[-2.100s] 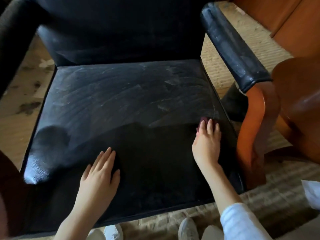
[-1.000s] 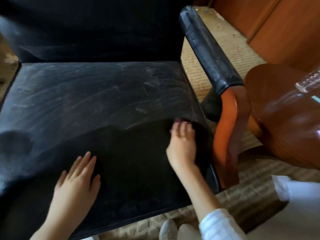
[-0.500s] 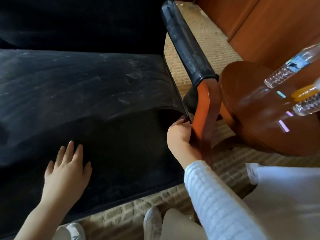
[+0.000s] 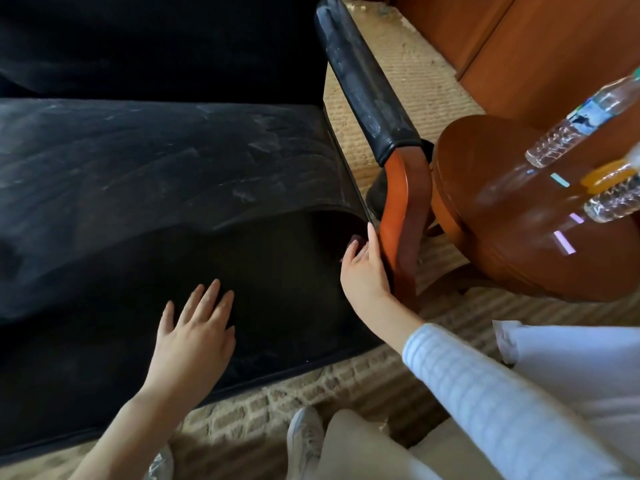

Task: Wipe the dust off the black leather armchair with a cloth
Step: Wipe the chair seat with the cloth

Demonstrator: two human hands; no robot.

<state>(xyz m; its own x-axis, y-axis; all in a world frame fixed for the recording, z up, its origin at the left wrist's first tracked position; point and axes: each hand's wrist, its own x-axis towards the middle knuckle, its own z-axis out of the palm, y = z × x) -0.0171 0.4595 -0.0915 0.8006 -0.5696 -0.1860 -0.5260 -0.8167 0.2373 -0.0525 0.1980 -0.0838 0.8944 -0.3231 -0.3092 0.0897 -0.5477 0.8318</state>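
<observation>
The black leather armchair's seat (image 4: 173, 168) fills the left of the view, streaked with grey dust toward the back and darker near the front. My left hand (image 4: 197, 327) rests flat on the front of the seat, fingers spread. At the seat's right edge, my right hand (image 4: 363, 268) lies against the orange wooden arm support (image 4: 405, 220), fingers stretched forward over a dark red cloth (image 4: 354, 242). Only a small bit of the cloth shows past the fingertips. The black padded armrest (image 4: 363, 84) above is dusty.
A round wooden side table (image 4: 502, 202) stands close to the chair's right side, with two plastic bottles (image 4: 581, 123) on it. Wooden furniture (image 4: 536, 46) lines the back right. A woven mat (image 4: 398, 64) covers the floor. My shoe (image 4: 304, 434) is just in front of the seat.
My right hand slid the cloth rightward across the seat to its right edge by the wooden support. The view swung right, bringing the table and bottles in. My left hand stayed flat.
</observation>
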